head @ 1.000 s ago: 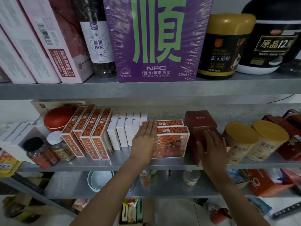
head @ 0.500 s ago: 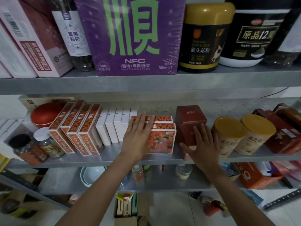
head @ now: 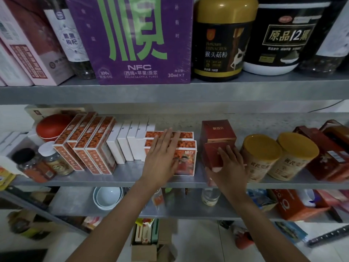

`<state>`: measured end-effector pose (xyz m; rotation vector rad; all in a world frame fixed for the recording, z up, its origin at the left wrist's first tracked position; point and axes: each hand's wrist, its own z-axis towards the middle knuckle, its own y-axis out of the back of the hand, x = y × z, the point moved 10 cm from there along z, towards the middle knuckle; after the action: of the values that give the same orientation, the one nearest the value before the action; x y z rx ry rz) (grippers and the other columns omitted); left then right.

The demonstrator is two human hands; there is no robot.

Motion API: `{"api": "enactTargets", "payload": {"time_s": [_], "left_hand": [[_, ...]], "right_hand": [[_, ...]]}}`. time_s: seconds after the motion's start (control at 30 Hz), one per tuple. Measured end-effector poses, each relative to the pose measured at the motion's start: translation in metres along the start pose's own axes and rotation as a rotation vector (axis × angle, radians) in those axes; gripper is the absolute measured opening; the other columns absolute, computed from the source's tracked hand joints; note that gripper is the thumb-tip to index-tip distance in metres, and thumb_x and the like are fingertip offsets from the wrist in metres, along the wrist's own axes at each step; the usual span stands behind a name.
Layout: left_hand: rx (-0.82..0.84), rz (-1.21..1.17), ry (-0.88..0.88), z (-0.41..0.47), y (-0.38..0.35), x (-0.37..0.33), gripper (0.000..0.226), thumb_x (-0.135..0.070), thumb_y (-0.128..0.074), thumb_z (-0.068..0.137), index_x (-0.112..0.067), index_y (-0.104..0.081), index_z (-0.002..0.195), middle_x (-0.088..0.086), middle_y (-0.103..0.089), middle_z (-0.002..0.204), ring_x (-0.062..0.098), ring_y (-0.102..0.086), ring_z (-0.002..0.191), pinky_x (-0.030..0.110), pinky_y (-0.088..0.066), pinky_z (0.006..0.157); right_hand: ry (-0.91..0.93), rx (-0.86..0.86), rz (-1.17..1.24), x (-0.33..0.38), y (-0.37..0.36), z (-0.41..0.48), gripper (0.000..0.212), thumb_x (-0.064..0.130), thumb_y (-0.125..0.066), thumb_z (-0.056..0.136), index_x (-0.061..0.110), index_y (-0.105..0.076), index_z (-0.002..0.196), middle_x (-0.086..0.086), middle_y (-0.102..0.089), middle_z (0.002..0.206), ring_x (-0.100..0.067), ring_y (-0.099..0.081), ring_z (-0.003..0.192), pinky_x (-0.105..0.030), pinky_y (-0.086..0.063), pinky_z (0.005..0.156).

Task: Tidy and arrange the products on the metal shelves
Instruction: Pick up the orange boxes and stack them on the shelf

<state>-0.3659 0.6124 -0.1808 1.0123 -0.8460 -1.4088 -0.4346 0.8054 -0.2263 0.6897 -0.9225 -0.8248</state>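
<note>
Middle shelf (head: 122,175): left hand (head: 162,157) flat, fingers straight, pressing on the stacked orange boxes (head: 186,159) (white boxes (head: 122,144) just beside). Right hand (head: 229,167) grips the tilted red box (head: 211,154), fingers curled over it, near the yellow-lidded tubs (head: 261,146).

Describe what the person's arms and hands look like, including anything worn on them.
The left forearm and the right forearm are bare down to the frame's edge; no sleeve shows. The left hand and the right hand are ungloved, with no ring, watch or bracelet visible on the sides facing the camera.
</note>
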Motion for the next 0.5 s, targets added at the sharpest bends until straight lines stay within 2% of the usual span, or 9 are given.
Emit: {"api": "enactTargets", "payload": {"time_s": [0.1, 0.2, 0.27, 0.33, 0.4, 0.47, 0.5], "left_hand": [[-0.223, -0.158, -0.069, -0.014, 0.021, -0.023, 0.065, -0.016, -0.058, 0.091, -0.018, -0.028, 0.149, 0.007, -0.032, 0.156, 0.02, -0.03, 0.144, 0.037, -0.02, 0.12], [-0.385, -0.515, -0.021, -0.038, 0.031, -0.052, 0.046, -0.02, -0.052, 0.093, -0.02, -0.042, 0.137, -0.002, -0.051, 0.14, 0.005, -0.042, 0.13, 0.025, -0.035, 0.11], [-0.302, -0.765, 0.102, -0.042, 0.018, -0.068, 0.044, -0.033, -0.054, 0.09, -0.033, -0.043, 0.132, -0.013, -0.049, 0.131, -0.006, -0.042, 0.124, 0.011, -0.035, 0.102], [-0.122, -0.927, 0.251, -0.038, -0.006, -0.083, 0.059, -0.055, -0.06, 0.079, -0.046, -0.035, 0.131, -0.021, -0.039, 0.134, -0.009, -0.035, 0.126, 0.003, -0.03, 0.099], [0.028, -1.016, 0.349, -0.032, -0.026, -0.095, 0.083, -0.067, -0.066, 0.062, -0.052, -0.026, 0.133, -0.028, -0.031, 0.134, -0.01, -0.03, 0.127, 0.008, -0.03, 0.102], [0.105, -1.14, 0.371, -0.025, -0.036, -0.107, 0.085, -0.063, -0.075, 0.052, -0.066, -0.029, 0.124, -0.035, -0.035, 0.128, -0.007, -0.037, 0.126, 0.021, -0.038, 0.105], [0.122, -1.182, 0.364, -0.022, -0.036, -0.114, 0.088, -0.058, -0.079, 0.05, -0.071, -0.028, 0.121, -0.032, -0.04, 0.129, -0.003, -0.041, 0.126, 0.029, -0.042, 0.105]], "right_hand": [[0.03, -0.041, 0.183, 0.003, 0.023, 0.008, 0.053, 0.041, -0.077, 0.067, 0.02, -0.067, 0.114, -0.003, -0.068, 0.119, -0.025, -0.06, 0.115, -0.049, -0.051, 0.089], [0.052, -0.017, 0.346, 0.007, 0.045, 0.013, 0.033, 0.036, -0.074, 0.075, 0.027, -0.069, 0.106, 0.01, -0.071, 0.096, -0.012, -0.066, 0.087, -0.028, -0.053, 0.07], [0.006, 0.023, 0.433, 0.004, 0.054, 0.012, 0.025, 0.036, -0.074, 0.08, 0.027, -0.072, 0.103, 0.015, -0.068, 0.084, -0.008, -0.065, 0.075, -0.025, -0.052, 0.064], [-0.104, 0.086, 0.492, -0.006, 0.058, 0.011, 0.022, 0.034, -0.075, 0.082, 0.023, -0.074, 0.101, 0.013, -0.065, 0.079, -0.007, -0.062, 0.073, -0.027, -0.052, 0.067], [-0.172, 0.177, 0.547, -0.012, 0.059, 0.01, 0.024, 0.033, -0.074, 0.083, 0.024, -0.074, 0.105, 0.012, -0.065, 0.084, -0.005, -0.06, 0.078, -0.027, -0.052, 0.075], [-0.183, 0.234, 0.584, -0.015, 0.066, 0.009, 0.021, 0.033, -0.073, 0.083, 0.032, -0.072, 0.104, 0.019, -0.064, 0.086, 0.003, -0.058, 0.079, -0.023, -0.049, 0.079], [-0.174, 0.247, 0.611, -0.014, 0.073, 0.009, 0.018, 0.033, -0.073, 0.083, 0.04, -0.07, 0.099, 0.027, -0.062, 0.084, 0.007, -0.058, 0.077, -0.021, -0.049, 0.079]]}}
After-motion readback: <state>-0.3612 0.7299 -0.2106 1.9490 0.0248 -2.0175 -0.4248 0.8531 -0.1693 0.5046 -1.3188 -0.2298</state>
